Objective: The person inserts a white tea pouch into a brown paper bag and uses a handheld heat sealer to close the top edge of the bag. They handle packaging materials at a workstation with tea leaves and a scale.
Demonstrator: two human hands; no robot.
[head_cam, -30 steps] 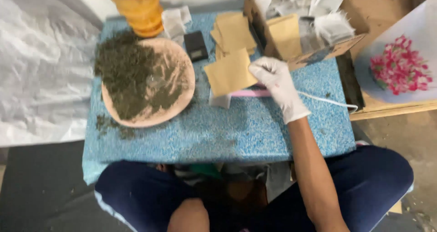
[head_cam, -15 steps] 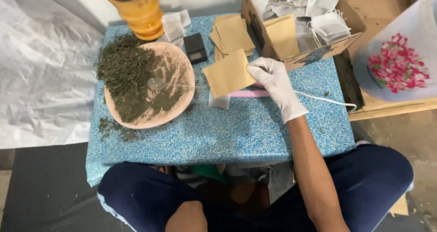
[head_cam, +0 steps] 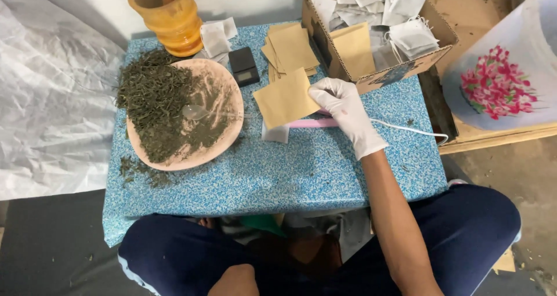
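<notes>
Gloved right hand (head_cam: 347, 107) pinching the right edge of 1 square brown paper pouch (head_cam: 285, 98), which extends leftward from the fingers above the pink bar sealer (head_cam: 316, 122) on the blue speckled table (head_cam: 301, 168); left hand out of view.

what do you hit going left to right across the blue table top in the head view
pink plate of dried green leaves → small black scale → brown paper pouch → gloved right hand pinching that pouch's edge → open cardboard box of white filter bags → white cord
</notes>
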